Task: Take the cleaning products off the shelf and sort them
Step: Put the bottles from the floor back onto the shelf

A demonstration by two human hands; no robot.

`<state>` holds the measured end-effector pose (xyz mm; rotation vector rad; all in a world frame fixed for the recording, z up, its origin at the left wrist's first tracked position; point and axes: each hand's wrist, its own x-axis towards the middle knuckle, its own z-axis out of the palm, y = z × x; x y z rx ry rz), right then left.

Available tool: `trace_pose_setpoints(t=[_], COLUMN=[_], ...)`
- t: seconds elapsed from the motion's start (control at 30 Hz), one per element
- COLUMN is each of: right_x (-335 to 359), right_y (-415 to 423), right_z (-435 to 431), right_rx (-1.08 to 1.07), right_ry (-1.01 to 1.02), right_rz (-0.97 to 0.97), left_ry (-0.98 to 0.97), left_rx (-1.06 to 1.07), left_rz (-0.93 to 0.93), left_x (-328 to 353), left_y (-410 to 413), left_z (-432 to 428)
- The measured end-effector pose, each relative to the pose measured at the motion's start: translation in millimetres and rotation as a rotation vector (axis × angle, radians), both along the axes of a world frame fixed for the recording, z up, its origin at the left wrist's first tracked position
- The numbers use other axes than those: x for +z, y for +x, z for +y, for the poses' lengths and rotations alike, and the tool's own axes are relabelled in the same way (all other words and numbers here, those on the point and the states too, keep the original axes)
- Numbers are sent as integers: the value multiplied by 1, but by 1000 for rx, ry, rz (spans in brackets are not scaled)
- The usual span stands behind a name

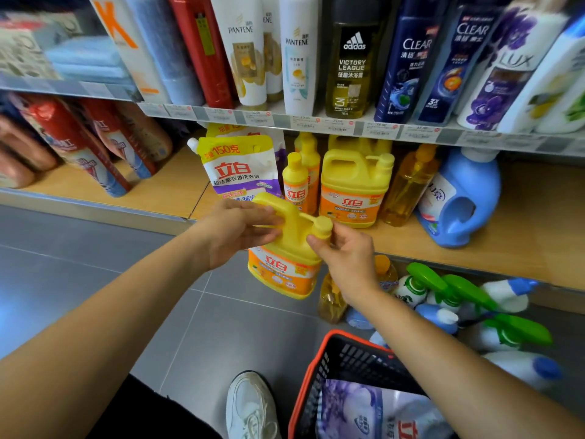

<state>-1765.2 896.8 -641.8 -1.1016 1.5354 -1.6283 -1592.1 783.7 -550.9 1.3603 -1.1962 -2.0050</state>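
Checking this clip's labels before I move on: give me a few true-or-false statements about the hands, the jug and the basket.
1. The left hand grips the yellow jug by its handle. True.
2. The right hand hangs free. False: it holds the jug's pump cap.
3. The basket is empty. False: a pouch lies in it.
4. A second yellow jug stands on the shelf. True.
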Motion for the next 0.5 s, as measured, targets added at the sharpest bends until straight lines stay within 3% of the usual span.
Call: trace_pose_setpoints(t=[0.1,0.2,0.4,0.5], right_x=[13,27,47,49], right_y=[-17,-37,-82,-103], right_z=[-9,-15,-24,-28], right_rx=[18,59,80,111], right_ry=[-5,-53,-48,-21], right_rz=[23,28,52,102], left_ry=[-362,-585,-684,-765], left_rx=[-34,7,-236,-192], left_rz=[-241,-323,-364,-438], left_x=[-4,-11,-26,-40], left_y=[6,3,-26,-51], left_z=[-8,-13,-4,3])
